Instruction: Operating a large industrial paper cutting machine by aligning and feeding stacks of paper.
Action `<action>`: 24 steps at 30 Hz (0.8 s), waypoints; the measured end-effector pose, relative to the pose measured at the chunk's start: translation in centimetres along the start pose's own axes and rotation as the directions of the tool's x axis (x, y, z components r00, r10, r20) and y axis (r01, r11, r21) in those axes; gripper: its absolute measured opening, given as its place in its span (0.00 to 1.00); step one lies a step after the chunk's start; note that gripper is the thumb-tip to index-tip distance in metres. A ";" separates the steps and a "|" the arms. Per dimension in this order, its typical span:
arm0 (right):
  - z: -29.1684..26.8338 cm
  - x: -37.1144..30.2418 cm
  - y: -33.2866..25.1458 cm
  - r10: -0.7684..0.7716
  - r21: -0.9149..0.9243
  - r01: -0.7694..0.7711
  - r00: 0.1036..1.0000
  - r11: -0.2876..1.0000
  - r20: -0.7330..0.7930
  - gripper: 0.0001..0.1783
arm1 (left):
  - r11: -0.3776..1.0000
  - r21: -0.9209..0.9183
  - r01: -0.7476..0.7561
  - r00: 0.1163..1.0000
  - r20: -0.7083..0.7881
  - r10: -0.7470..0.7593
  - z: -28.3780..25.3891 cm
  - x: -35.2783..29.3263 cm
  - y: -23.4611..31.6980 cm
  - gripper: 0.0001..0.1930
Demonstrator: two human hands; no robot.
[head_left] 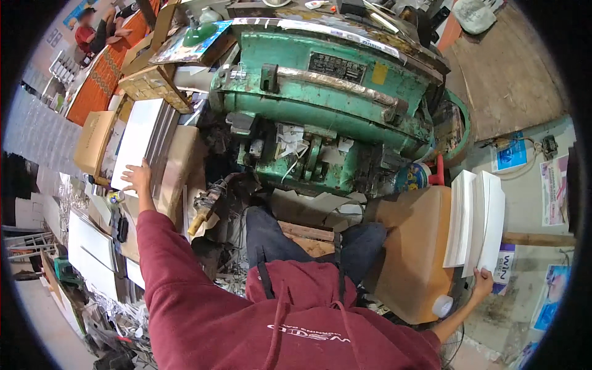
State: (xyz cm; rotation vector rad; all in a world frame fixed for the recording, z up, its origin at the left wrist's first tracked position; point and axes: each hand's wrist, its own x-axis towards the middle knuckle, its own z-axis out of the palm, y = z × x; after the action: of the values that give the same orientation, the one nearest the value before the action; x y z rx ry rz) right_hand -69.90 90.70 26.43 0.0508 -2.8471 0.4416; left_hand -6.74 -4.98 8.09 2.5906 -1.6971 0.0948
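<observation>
Two stacks of white card sheets flank me. My left hand (137,177) lies flat, fingers spread, on the left stack (139,139) over the boxes. I judge the sheets stiff, slippery and heavy together; take them by the edges. Ahead, the green press (327,98) crowds the space. My right hand (482,282) grasps the right stack (476,222) leaning on the tan jug (413,246).

Left hand (137,177) stretched out flat, right hand (481,283) reaching wide, fingers curled
</observation>
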 end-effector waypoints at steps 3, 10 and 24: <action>-0.9 0.9 0.0 0.097 0.252 -0.135 0.983 0.958 0.158 0.19 | 0.963 -0.065 -0.260 0.960 -0.129 0.250 -0.2 -0.7 0.5 0.45; -1.8 2.0 0.4 -0.054 0.137 0.030 0.983 0.990 0.175 0.20 | 0.459 -0.230 -0.858 0.493 -0.619 0.612 -8.5 -8.7 12.6 0.32; -1.4 -1.7 -1.0 -0.388 -0.212 0.332 0.859 0.919 -0.334 0.17 | 0.009 -0.322 -0.947 -0.037 0.139 0.990 -13.4 -28.6 28.4 0.44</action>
State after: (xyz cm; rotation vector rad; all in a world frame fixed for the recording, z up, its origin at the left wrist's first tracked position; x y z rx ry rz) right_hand -67.83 90.14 27.56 0.4221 -2.4098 0.1384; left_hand -44.49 10.72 19.41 0.6376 -3.1332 -0.4462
